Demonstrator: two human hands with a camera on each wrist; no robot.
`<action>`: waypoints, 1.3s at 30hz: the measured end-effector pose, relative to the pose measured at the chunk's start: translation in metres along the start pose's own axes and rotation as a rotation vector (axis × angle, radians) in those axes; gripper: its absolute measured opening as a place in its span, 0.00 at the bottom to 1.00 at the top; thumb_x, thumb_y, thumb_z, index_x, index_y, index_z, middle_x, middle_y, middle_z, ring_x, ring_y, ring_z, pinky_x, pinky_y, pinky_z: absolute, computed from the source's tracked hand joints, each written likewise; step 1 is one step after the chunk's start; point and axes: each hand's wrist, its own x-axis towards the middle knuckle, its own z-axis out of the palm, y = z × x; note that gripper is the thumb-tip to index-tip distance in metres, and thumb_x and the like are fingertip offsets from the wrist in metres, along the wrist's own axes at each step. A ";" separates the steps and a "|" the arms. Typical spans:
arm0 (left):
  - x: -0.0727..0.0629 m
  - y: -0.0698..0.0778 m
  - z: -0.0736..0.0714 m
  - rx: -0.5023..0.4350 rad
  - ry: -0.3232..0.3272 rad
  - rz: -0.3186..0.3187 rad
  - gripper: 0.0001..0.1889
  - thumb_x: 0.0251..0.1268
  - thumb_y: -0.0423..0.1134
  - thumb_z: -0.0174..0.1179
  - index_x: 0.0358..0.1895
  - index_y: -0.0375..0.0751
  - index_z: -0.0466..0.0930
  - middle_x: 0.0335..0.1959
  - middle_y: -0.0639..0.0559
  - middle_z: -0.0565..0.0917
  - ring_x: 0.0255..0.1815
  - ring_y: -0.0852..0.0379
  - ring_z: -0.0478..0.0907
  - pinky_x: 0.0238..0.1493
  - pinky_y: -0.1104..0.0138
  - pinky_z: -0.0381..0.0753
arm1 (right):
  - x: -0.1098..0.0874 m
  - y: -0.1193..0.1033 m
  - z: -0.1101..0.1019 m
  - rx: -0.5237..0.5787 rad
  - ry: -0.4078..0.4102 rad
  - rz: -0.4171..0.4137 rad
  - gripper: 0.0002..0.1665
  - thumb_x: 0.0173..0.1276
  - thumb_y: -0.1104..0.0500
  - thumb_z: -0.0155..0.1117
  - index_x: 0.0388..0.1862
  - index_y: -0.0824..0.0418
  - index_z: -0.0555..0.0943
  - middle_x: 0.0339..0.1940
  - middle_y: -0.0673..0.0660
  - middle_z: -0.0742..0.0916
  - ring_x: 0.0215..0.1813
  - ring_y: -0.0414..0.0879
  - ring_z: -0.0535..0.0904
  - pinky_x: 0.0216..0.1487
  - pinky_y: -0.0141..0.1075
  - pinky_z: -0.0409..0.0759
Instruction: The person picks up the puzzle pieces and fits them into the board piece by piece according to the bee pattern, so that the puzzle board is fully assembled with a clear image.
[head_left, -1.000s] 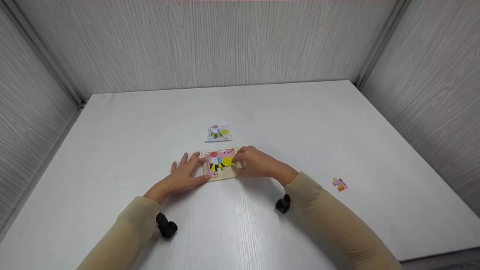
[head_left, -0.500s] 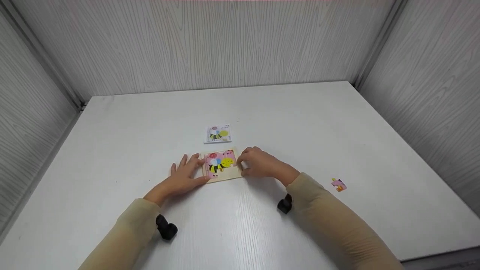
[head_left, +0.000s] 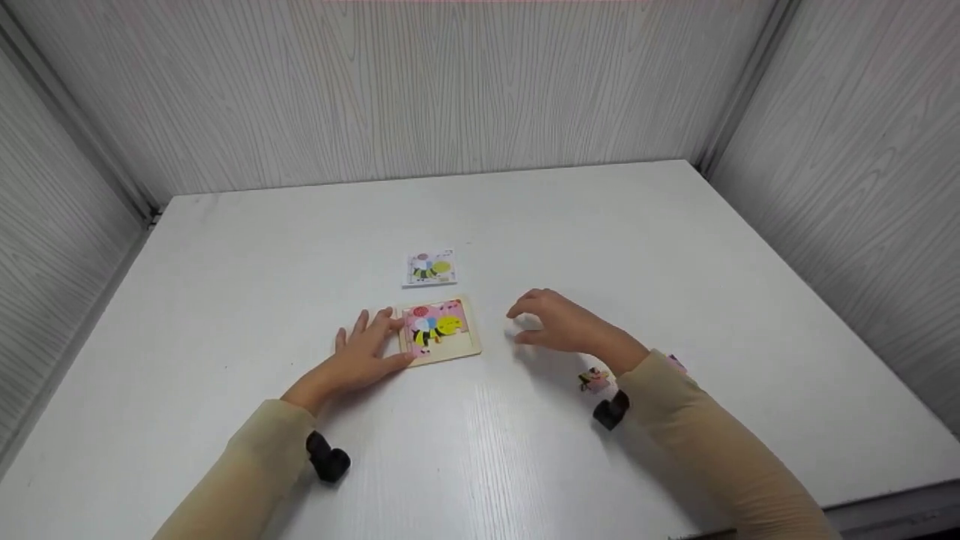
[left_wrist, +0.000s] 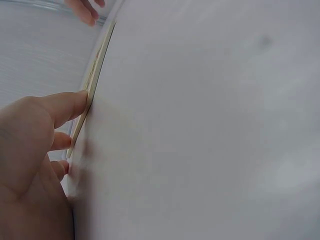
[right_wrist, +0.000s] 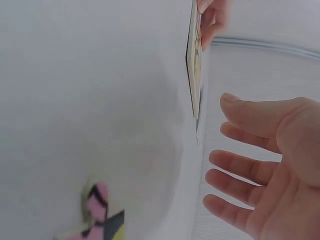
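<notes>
A wooden jigsaw tray (head_left: pixel 471 346) lies on the table, with a bee picture (head_left: pixel 427 330) over most of it and bare wood at its lower right. My left hand (head_left: pixel 364 356) rests at the tray's left side, fingers spread; in the left wrist view its thumb (left_wrist: pixel 70 106) touches the rim. My right hand (head_left: pixel 562 324) hovers right of the tray, thumb and fingers apart, nothing between them. One loose jigsaw piece (head_left: pixel 595 379), pink with yellow and black, lies below it near the wrist. Another jigsaw piece (head_left: pixel 677 364) is mostly hidden behind the right sleeve.
A square card (head_left: pixel 430 268) with the same bee picture lies just beyond the tray. Pale wood-grain panels (head_left: pixel 435 90) enclose the white table (head_left: pixel 300 225) at the back and sides. A black wrist device (head_left: pixel 328 459) sits on each sleeve.
My right hand has left the tray's right side and moved right, its fingers spreading. A loose jigsaw piece now shows by its wrist. The left hand stays at the tray.
</notes>
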 end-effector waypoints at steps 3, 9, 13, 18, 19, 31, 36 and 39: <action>0.000 0.000 0.000 -0.001 0.003 -0.001 0.34 0.64 0.57 0.52 0.68 0.44 0.58 0.74 0.42 0.45 0.73 0.40 0.27 0.63 0.42 0.22 | -0.013 0.007 -0.005 0.022 0.016 -0.008 0.20 0.64 0.58 0.63 0.54 0.64 0.78 0.55 0.57 0.78 0.61 0.52 0.69 0.59 0.44 0.68; 0.000 0.001 -0.001 -0.008 0.010 -0.006 0.34 0.64 0.57 0.53 0.68 0.45 0.58 0.74 0.42 0.46 0.73 0.40 0.28 0.63 0.42 0.22 | -0.041 0.018 -0.015 0.071 0.033 0.018 0.20 0.65 0.57 0.62 0.54 0.63 0.77 0.56 0.56 0.77 0.61 0.53 0.69 0.59 0.47 0.68; 0.000 0.002 0.000 0.003 0.010 -0.005 0.35 0.64 0.57 0.53 0.70 0.45 0.55 0.74 0.42 0.46 0.73 0.39 0.28 0.63 0.41 0.23 | -0.061 0.029 -0.019 0.082 0.038 0.058 0.21 0.65 0.55 0.62 0.55 0.63 0.77 0.56 0.57 0.77 0.61 0.53 0.69 0.58 0.48 0.69; 0.000 0.002 0.000 0.022 0.008 0.005 0.39 0.64 0.58 0.52 0.73 0.44 0.48 0.74 0.41 0.45 0.73 0.39 0.28 0.63 0.41 0.23 | -0.085 0.040 -0.021 0.087 0.042 0.096 0.21 0.64 0.56 0.63 0.54 0.63 0.77 0.55 0.56 0.78 0.60 0.54 0.70 0.56 0.48 0.69; 0.000 0.002 0.000 0.026 0.007 0.008 0.40 0.64 0.58 0.51 0.73 0.44 0.48 0.74 0.40 0.44 0.72 0.38 0.28 0.63 0.41 0.23 | -0.088 0.042 -0.021 0.085 0.041 0.097 0.20 0.64 0.57 0.63 0.54 0.63 0.78 0.54 0.56 0.78 0.60 0.54 0.70 0.56 0.49 0.69; -0.001 -0.001 0.000 0.027 0.003 0.000 0.39 0.64 0.57 0.51 0.73 0.44 0.50 0.74 0.41 0.44 0.73 0.39 0.27 0.63 0.41 0.22 | -0.105 0.050 -0.009 0.047 0.011 -0.006 0.19 0.58 0.50 0.69 0.46 0.57 0.82 0.50 0.53 0.79 0.55 0.53 0.71 0.53 0.49 0.70; 0.000 -0.001 0.000 0.036 0.009 0.016 0.38 0.65 0.57 0.51 0.73 0.44 0.51 0.74 0.40 0.44 0.73 0.39 0.28 0.63 0.41 0.23 | -0.107 0.053 -0.003 -0.009 0.014 -0.072 0.12 0.59 0.59 0.68 0.43 0.56 0.82 0.50 0.56 0.77 0.53 0.55 0.69 0.50 0.50 0.69; 0.000 -0.001 0.000 0.042 0.004 0.014 0.39 0.65 0.58 0.50 0.73 0.44 0.50 0.74 0.41 0.44 0.73 0.39 0.27 0.63 0.41 0.22 | -0.107 0.052 -0.002 -0.033 0.023 -0.092 0.11 0.58 0.62 0.68 0.41 0.57 0.82 0.49 0.58 0.77 0.53 0.56 0.69 0.49 0.50 0.70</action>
